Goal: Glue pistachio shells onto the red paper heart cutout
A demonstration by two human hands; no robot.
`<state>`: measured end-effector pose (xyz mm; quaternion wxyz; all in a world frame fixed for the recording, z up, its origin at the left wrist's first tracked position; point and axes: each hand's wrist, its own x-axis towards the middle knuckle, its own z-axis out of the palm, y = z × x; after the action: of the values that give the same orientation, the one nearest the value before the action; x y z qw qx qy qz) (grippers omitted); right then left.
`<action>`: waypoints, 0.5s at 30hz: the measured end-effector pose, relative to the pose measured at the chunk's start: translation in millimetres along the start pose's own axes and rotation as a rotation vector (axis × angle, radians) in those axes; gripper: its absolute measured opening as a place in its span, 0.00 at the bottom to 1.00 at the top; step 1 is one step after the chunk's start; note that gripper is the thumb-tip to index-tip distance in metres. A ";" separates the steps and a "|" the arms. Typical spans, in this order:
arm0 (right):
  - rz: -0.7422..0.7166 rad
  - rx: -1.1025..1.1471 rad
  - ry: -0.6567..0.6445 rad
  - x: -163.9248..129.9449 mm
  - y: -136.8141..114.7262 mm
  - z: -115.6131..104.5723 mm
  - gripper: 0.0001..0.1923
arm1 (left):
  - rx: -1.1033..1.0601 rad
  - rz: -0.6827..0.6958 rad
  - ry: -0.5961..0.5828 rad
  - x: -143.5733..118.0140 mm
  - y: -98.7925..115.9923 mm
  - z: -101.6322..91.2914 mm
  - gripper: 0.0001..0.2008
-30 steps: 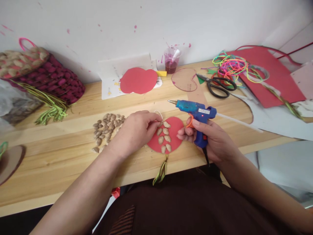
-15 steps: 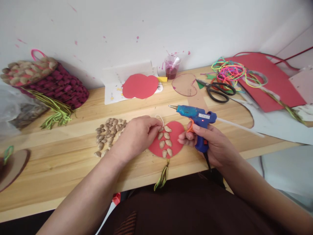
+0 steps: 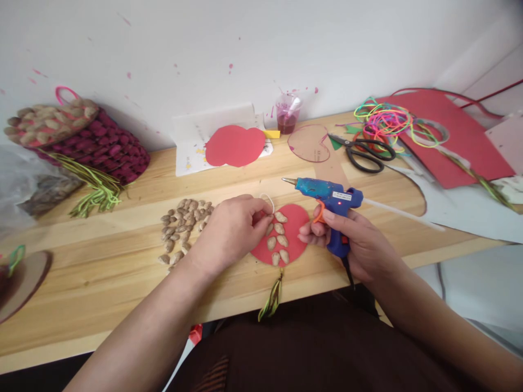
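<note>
Wooden counter, near edge: red paper disc with glued seeds under left hand, fingertips pinched on its upper-left seed; right hand, just right, grip clenched around blue glue gun, nozzle pointing left above the disc.

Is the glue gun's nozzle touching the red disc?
No: the glue gun, held in the right hand, has its nozzle raised and pointing left above the red disc, clear of it.
</note>
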<state>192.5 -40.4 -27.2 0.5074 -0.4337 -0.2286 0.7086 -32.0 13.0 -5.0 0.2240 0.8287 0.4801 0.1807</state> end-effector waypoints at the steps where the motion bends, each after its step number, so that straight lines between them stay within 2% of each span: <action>1: 0.000 -0.002 -0.001 -0.4 -0.1 0.1 0.09 | 0.000 -0.001 0.006 0.0 0.2 0.2 0.06; 15: -0.003 -0.009 0.000 -0.9 -0.9 0.6 0.08 | 0.014 -0.025 0.045 -0.1 -1.1 2.6 0.05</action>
<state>192.6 -40.8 -25.8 0.5064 -0.4356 -0.2325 0.7069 -31.5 12.9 -7.7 0.2093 0.8200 0.4965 0.1932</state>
